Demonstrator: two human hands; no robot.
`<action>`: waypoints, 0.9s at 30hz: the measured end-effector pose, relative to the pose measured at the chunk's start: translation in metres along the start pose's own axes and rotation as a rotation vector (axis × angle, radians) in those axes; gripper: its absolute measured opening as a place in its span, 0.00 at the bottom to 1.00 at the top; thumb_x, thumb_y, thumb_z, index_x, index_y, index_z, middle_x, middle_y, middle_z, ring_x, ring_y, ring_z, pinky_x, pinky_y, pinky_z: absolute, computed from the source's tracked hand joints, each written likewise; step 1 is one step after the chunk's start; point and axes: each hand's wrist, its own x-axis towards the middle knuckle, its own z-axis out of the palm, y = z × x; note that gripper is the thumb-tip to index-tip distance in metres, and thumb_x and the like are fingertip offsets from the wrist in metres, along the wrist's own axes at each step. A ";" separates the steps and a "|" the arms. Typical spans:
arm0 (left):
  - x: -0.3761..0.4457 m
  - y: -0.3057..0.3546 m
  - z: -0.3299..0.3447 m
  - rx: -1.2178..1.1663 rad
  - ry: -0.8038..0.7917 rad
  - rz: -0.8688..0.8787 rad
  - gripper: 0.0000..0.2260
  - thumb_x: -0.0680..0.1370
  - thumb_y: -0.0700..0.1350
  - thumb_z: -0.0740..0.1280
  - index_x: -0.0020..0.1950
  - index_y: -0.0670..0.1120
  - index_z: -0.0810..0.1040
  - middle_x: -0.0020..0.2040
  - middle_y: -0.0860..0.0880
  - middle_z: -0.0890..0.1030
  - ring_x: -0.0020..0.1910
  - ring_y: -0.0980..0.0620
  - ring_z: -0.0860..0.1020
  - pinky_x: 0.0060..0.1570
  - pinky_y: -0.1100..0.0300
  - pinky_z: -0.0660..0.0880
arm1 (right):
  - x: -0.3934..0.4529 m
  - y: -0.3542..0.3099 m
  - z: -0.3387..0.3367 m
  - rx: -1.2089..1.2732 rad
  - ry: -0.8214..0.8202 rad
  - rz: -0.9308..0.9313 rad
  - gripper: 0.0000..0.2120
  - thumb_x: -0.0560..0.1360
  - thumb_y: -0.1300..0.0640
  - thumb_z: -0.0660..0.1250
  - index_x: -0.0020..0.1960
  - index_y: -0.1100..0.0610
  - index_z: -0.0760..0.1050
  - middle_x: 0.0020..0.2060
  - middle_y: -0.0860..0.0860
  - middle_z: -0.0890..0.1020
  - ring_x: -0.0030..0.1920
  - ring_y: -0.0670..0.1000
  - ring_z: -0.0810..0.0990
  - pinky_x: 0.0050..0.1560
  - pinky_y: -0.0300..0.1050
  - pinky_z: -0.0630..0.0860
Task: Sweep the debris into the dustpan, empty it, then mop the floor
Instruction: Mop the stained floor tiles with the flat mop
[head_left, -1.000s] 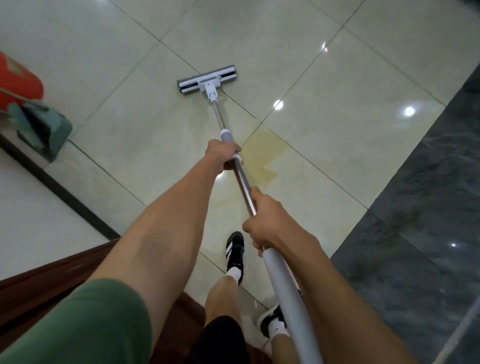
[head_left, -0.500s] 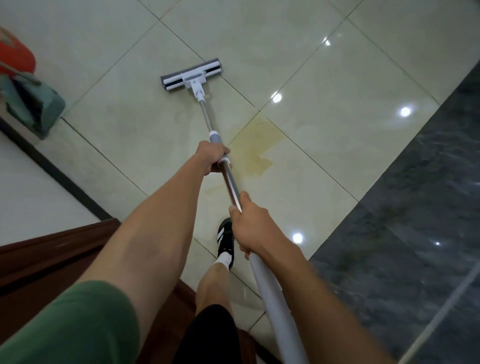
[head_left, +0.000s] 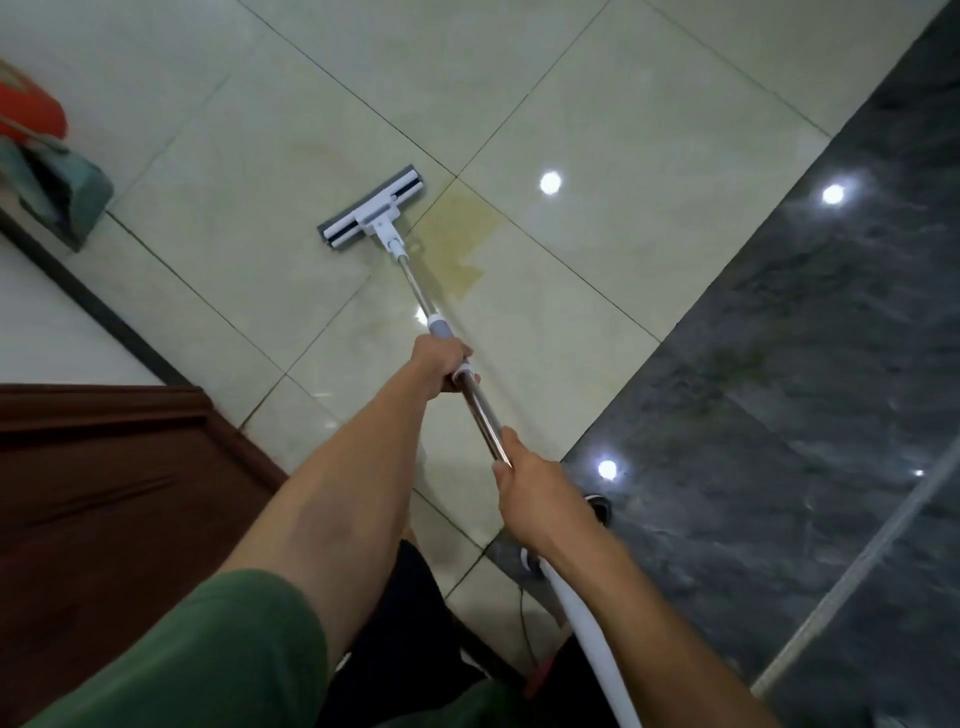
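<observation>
Left hand (head_left: 441, 364) is wrapping tight around the long mop pole (head_left: 480, 410) of shiny steel, fingers curled under it, just behind the grey-and-white collar (head_left: 438, 326). Right hand (head_left: 535, 493) is gripping the same pole further back, fist closed where the steel is meeting the thick white plastic handle tube (head_left: 587, 623), thumb lying along the shaft. Both arms are reaching forward, the left in a green short sleeve (head_left: 208, 654).

From the left hand the pole is running ahead and slightly leftward to the flat white-and-grey rectangular mop head (head_left: 371, 208), which is lying flat on the glossy cream tile floor (head_left: 260, 130), well ahead of both hands.

The yellowish stain (head_left: 462, 244) is sitting just right of the mop head, touching the pole's line, at a joint where tiles meet. Far left of the mop head, a green dustpan (head_left: 62, 192) and an orange-red rounded object (head_left: 31, 114) are resting by a dark strip. Right of the mop head, dark grey marble flooring (head_left: 805, 389) is bordering the cream tiles. Behind and left of the mop head, near the left arm, reddish-brown wood (head_left: 104, 493) is showing.
</observation>
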 end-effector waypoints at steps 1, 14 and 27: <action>-0.011 -0.015 0.018 -0.014 0.000 -0.019 0.11 0.78 0.35 0.70 0.51 0.39 0.67 0.42 0.39 0.75 0.26 0.42 0.79 0.40 0.40 0.83 | -0.014 0.022 -0.002 0.012 -0.005 0.001 0.15 0.85 0.51 0.52 0.71 0.47 0.60 0.42 0.54 0.77 0.40 0.55 0.76 0.42 0.49 0.75; -0.061 -0.039 0.084 -0.099 0.021 -0.070 0.14 0.77 0.36 0.73 0.57 0.36 0.71 0.45 0.37 0.78 0.28 0.40 0.81 0.37 0.44 0.83 | -0.052 0.087 -0.039 -0.016 0.006 -0.003 0.18 0.83 0.49 0.54 0.73 0.43 0.60 0.48 0.55 0.79 0.48 0.59 0.80 0.51 0.54 0.79; 0.031 0.101 0.019 -0.155 0.064 0.013 0.09 0.79 0.36 0.69 0.53 0.37 0.69 0.49 0.38 0.77 0.25 0.45 0.80 0.24 0.53 0.80 | 0.078 -0.035 -0.104 -0.119 0.041 -0.080 0.13 0.83 0.51 0.55 0.65 0.53 0.66 0.47 0.56 0.78 0.38 0.54 0.74 0.34 0.46 0.68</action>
